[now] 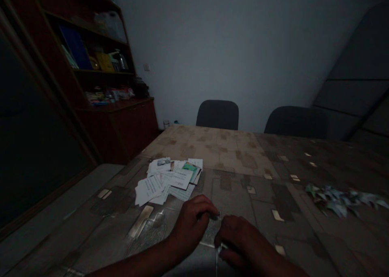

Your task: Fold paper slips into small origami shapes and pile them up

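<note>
My left hand [194, 218] is low in the middle of the view, just above the patterned tablecloth. Its fingers are bent over, and whatever may be at the fingertips is too dark to make out. Close beside it on the right, my right hand [241, 238] has its fingers curled in towards the thumb. A small pale glint shows near its fingertips, but I cannot tell whether it is a held thing or the cloth's pattern. Beyond my left hand lies a loose pile of printed paper cards [170, 179], overlapping, one partly green.
A cluster of folded pale paper pieces [340, 200] lies on the table's right side. Two grey chairs [217, 115] stand behind the far edge of the table [200, 145]. A dark wooden cabinet [133, 123] with filled shelves is at left. The room is dim.
</note>
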A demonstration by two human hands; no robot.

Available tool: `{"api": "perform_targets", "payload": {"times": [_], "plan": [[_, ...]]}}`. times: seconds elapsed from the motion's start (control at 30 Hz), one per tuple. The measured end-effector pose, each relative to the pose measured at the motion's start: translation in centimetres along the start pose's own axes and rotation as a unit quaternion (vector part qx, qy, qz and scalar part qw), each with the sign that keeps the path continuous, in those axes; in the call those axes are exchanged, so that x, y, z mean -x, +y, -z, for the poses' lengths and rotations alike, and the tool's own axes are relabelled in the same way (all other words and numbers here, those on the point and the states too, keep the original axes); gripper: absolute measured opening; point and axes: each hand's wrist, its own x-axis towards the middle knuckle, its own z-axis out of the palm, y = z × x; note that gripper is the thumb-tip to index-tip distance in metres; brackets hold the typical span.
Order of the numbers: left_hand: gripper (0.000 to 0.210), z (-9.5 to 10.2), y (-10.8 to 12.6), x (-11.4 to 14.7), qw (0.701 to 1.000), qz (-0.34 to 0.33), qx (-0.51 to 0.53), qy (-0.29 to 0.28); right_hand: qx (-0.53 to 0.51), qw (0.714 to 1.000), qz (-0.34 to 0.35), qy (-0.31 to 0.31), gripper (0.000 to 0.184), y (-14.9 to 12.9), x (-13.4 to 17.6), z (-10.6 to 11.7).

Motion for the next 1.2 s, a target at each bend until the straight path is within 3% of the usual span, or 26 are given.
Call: {"api": "perform_targets", "payload": {"times": [0.33,0.5,0.63,1.2], "plan": [[0.028,0.0,0.0,-0.1,1.000,0.018,0.010,-0.008,-0.022,0.999,-0.021,-0.010,0.030,-0.9,0.0,0.8],[0.028,0.0,-0.1,0.0,1.000,0.020,0.017,-0.009,0.000,1.000,-0.010,-0.024,0.020,-1.1,-0.1,0.9],[0.028,0.0,-0.1,0.0,1.000,0.023,0.013,-0.013,-0.028,0.999,-0.040,-0.015,0.028,-1.6,0.1,1.5],[0.028,0.1,0.4,-0.2,1.000,0.017,0.011,-0.013,0.009,0.998,0.003,-0.069,0.024,-2.4,0.1,3.1]]}}
